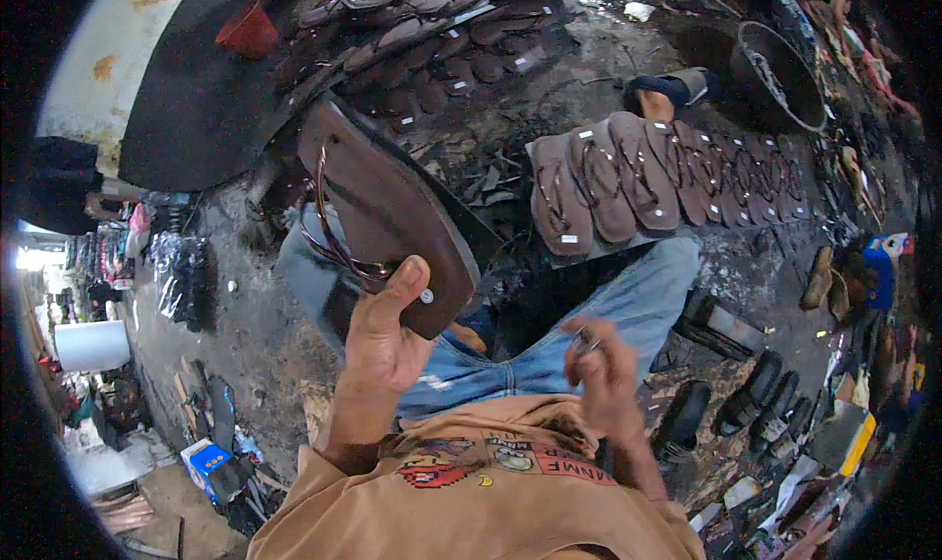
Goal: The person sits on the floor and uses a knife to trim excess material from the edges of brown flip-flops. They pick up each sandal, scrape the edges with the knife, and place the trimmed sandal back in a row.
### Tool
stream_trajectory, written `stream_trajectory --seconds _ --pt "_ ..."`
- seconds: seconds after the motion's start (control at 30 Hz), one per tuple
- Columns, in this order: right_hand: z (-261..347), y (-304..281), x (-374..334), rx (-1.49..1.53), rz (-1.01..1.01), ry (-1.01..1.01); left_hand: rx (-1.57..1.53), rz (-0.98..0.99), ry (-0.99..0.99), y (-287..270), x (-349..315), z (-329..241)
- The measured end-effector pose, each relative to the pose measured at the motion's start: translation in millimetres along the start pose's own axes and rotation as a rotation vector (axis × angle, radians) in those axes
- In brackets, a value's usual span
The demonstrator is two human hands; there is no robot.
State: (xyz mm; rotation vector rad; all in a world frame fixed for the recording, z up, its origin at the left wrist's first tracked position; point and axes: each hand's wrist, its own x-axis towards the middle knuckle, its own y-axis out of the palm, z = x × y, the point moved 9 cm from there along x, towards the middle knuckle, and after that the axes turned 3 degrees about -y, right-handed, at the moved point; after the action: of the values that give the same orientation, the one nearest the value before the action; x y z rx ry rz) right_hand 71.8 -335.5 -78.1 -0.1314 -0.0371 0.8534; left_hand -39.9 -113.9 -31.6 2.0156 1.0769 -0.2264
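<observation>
A brown thong sandal (397, 202) with glossy straps stands tilted in front of me, its footbed on a larger dark sole sheet with pointed, untrimmed edges. My left hand (388, 339) grips its lower end, thumb on the footbed beside a small round white sticker. Over my right thigh, my right hand (601, 364) is raised apart from the sandal, its fingers curled around something small, dark and shiny that I cannot make out. My crossed legs in blue jeans (628, 295) lie under both hands.
Beyond my right knee, brown sandals (559, 202) lie in a row. More sandals (461, 74) are lined up at the back. Dark sheet material (196, 99) leans at the far left near a red container (247, 32). Black slides (751, 393) sit at the right.
</observation>
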Motion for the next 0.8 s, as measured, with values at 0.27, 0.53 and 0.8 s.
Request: stream_trajectory --seconds 0.27,0.53,0.8 --pt "-28 19 -88 -0.280 0.240 0.225 -0.010 0.026 -0.119 -29 -8 40" --pt "-31 50 14 -0.365 0.307 0.188 0.148 -0.076 -0.031 -44 -17 39" --pt "-19 75 88 -0.194 0.526 0.028 0.237 0.015 -0.130 -66 -18 48"
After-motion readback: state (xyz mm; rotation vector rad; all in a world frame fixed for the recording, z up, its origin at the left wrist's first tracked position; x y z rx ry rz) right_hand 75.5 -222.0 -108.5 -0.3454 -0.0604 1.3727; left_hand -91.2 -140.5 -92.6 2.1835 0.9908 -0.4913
